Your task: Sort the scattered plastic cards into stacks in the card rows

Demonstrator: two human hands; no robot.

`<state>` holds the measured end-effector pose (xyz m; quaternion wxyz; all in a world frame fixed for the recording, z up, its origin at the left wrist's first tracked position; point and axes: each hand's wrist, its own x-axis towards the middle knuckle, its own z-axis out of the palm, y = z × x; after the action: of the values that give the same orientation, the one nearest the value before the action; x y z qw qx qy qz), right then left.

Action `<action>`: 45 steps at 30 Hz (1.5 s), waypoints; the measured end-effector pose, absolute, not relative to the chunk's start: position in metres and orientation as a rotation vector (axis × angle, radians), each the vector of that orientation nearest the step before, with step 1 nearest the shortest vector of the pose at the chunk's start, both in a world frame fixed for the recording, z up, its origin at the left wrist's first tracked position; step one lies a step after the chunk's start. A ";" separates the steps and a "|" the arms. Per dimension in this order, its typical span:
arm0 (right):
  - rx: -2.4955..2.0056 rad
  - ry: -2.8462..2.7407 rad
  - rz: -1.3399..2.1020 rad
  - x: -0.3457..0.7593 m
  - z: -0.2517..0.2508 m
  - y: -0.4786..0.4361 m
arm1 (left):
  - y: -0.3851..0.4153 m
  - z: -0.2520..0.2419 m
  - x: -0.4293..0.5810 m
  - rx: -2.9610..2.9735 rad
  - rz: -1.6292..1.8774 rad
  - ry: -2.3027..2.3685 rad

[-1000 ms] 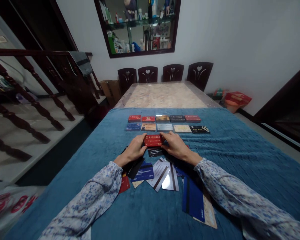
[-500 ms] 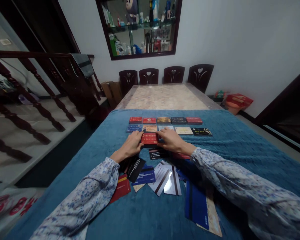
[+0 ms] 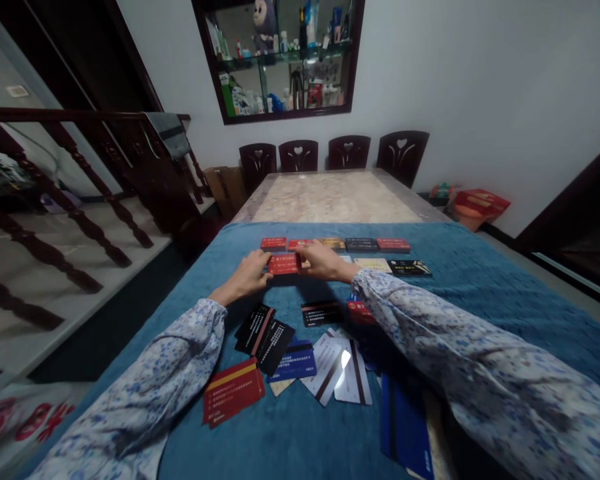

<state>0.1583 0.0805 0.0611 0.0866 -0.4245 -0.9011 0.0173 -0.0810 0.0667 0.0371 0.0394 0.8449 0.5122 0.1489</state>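
Note:
Between my two hands is a red card (image 3: 283,263) with pale print, raised over the front row of cards. My left hand (image 3: 253,272) grips its left edge. My right hand (image 3: 320,260) holds its right edge with thumb and fingers. Beyond it lies a back row of neat card stacks, among them a red stack (image 3: 273,244), a dark stack (image 3: 361,245) and another red stack (image 3: 393,245). In the front row a cream card (image 3: 373,265) and a black card (image 3: 410,268) show to the right; others are hidden behind my hands.
Nearer me lie loose cards: black cards (image 3: 275,347), red cards (image 3: 234,392), a blue card (image 3: 296,361), white cards (image 3: 353,373) and a larger blue card (image 3: 405,427). A blue cloth (image 3: 220,453) covers the table's near part. Chairs (image 3: 299,156) stand at the far end.
Both hands have moved forward and left with the red card, from in front of the front row to over it. More of the loose black and red cards at left now shows.

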 end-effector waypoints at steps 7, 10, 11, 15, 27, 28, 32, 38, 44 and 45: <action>-1.343 -2.712 0.020 0.141 0.073 0.097 | 0.095 0.047 -0.090 2.624 0.239 1.719; -1.380 -2.725 0.006 0.136 0.076 0.105 | 0.105 0.049 -0.094 2.624 0.185 1.755; -1.393 -2.729 0.004 0.134 0.077 0.108 | 0.109 0.049 -0.095 2.624 0.186 1.761; -1.451 -2.726 -0.001 0.127 0.079 0.118 | 0.121 0.050 -0.100 2.620 0.211 1.770; -1.528 -2.677 0.116 0.112 0.071 0.162 | 0.165 0.048 -0.109 2.564 0.163 1.791; -1.537 -2.675 0.129 0.111 0.071 0.165 | 0.169 0.047 -0.109 2.558 0.163 1.794; -1.557 -2.678 0.150 0.107 0.067 0.175 | 0.180 0.042 -0.110 2.546 0.140 1.800; -1.574 -2.647 0.183 0.105 0.062 0.188 | 0.192 0.041 -0.108 2.579 0.073 1.799; -1.600 -2.662 0.257 0.105 0.059 0.199 | 0.199 0.041 -0.104 2.549 0.048 1.743; -1.602 -2.670 0.273 0.105 0.059 0.200 | 0.200 0.041 -0.104 2.535 0.046 1.727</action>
<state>0.1049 0.2003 0.0588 0.0080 -0.5125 -0.8542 0.0875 -0.1039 0.1996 0.0407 0.0371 0.8258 0.5626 0.0150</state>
